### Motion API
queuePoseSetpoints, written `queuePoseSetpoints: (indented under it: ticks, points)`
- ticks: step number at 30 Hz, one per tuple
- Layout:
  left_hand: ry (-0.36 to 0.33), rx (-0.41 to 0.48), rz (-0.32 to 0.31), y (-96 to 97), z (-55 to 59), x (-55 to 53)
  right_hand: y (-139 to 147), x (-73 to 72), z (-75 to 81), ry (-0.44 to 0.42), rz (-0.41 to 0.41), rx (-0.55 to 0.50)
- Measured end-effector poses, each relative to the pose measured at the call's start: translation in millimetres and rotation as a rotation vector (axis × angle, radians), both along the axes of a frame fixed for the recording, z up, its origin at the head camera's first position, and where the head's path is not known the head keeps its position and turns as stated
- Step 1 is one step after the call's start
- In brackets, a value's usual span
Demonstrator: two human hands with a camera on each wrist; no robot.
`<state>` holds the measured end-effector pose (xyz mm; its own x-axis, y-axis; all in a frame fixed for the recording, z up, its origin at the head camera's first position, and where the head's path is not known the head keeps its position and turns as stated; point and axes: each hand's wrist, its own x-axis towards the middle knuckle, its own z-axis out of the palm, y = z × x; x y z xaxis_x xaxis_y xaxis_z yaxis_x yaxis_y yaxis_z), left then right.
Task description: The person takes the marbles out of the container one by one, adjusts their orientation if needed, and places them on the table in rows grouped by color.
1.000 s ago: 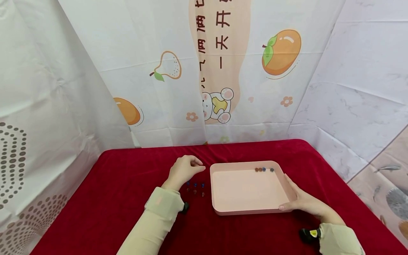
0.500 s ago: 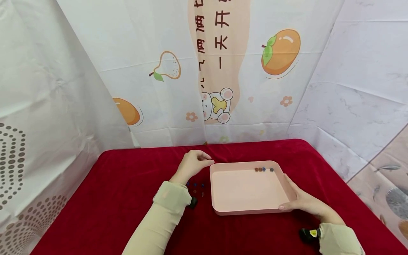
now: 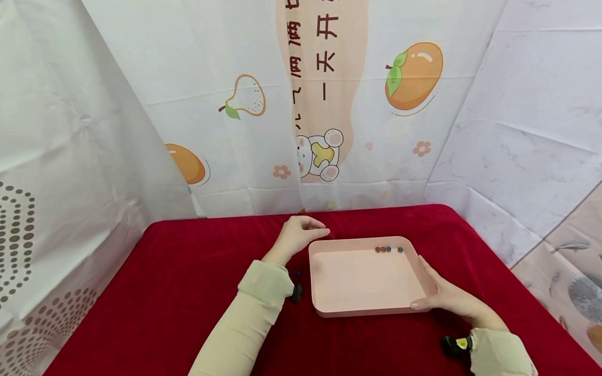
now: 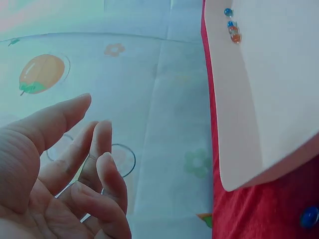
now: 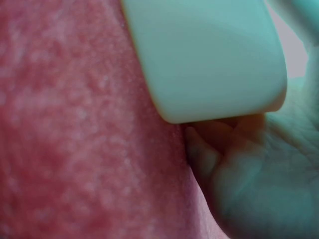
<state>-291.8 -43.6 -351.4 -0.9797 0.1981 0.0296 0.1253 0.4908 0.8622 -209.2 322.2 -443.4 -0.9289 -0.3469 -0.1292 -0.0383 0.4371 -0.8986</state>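
My left hand hovers just beyond the back left corner of a shallow pink tray. In the left wrist view its fingers are loosely bent, with a gap to the thumb and nothing between. My right hand grips the tray's front right corner, thumb at the front rim and fingers along the right wall. Several small glass marbles, orange and blue, lie inside along the back wall. A blue marble rests on the cloth left of the tray; the left forearm hides others there.
A dark red cloth covers the table. Behind it hangs a white curtain printed with fruit. Black wrist devices sit under both cuffs.
My left hand has moved right and away from me, from above the marbles on the cloth to past the tray's back left corner. Right hand and tray stay put.
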Motion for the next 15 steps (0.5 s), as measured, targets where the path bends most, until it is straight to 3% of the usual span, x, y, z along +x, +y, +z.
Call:
queuePoseSetpoints:
  ticks: [15]
  points:
    - [-0.023, 0.116, -0.068, 38.5, -10.1, 2.0, 1, 1.8, 1.4, 0.011, 0.007, 0.012]
